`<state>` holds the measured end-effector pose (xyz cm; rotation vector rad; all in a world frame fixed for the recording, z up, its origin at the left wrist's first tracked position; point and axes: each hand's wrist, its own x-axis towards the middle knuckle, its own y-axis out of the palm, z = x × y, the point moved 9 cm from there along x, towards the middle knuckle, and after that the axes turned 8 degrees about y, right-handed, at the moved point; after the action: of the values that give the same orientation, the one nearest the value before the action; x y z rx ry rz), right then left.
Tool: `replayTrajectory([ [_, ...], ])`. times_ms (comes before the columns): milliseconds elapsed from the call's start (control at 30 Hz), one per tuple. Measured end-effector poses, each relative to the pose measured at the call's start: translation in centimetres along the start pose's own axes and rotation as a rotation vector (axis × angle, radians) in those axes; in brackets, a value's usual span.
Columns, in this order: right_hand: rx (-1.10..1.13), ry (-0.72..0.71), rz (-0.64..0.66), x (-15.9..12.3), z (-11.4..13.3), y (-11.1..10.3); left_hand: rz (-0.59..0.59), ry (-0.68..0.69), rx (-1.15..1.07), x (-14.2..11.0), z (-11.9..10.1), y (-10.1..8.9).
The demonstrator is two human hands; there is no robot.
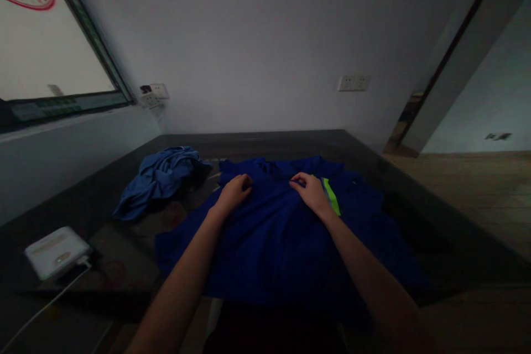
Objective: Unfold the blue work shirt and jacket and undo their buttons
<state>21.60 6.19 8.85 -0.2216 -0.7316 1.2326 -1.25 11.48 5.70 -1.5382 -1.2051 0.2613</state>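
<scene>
A deep-blue work jacket (274, 232) lies spread over the dark table, its near edge hanging over the front. A yellow-green and grey strip (332, 196) shows on its right part. On the upper left of the cloth, my left hand (236, 192) is closed with fingers pinched on the fabric. My right hand (310, 191) pinches the cloth at the upper right, thumb and forefinger together, just left of the strip. Between the hands the fabric has soft folds, and some bunched cloth lies beyond them.
A crumpled lighter-blue garment (161, 180) lies on the table (257, 141) to the left. Nearer, a white box-shaped device (57, 251) has a white cable (50, 307) running off the front. A wall with sockets (354, 83) stands behind; a window is at left.
</scene>
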Motion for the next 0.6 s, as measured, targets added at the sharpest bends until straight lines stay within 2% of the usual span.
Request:
replayTrajectory([
  [133, -0.018, 0.021, -0.057, 0.1, -0.4, -0.7, 0.035, -0.052, 0.065, -0.1, 0.4, 0.3],
  [233, -0.105, 0.028, -0.053, -0.1, -0.7, -0.5, 0.038, -0.012, 0.072, 0.1, -0.5, 0.2],
  [367, -0.313, 0.04, 0.034, -0.2, -1.2, 0.3, -0.099, 0.051, -0.012, 0.4, -2.8, -1.2],
  [467, -0.332, -0.092, 0.01, -0.7, 0.8, 0.0, -0.148, 0.089, -0.147, 0.2, -5.1, -1.6],
  [533, -0.241, -0.229, -0.031, -1.5, 3.0, -0.3, -0.127, 0.107, -0.243, -0.1, -6.8, -1.1],
  [600, -0.119, -0.301, -0.021, -2.2, 4.6, -0.2, -0.092, 0.136, -0.319, -0.5, -8.6, -0.6],
])
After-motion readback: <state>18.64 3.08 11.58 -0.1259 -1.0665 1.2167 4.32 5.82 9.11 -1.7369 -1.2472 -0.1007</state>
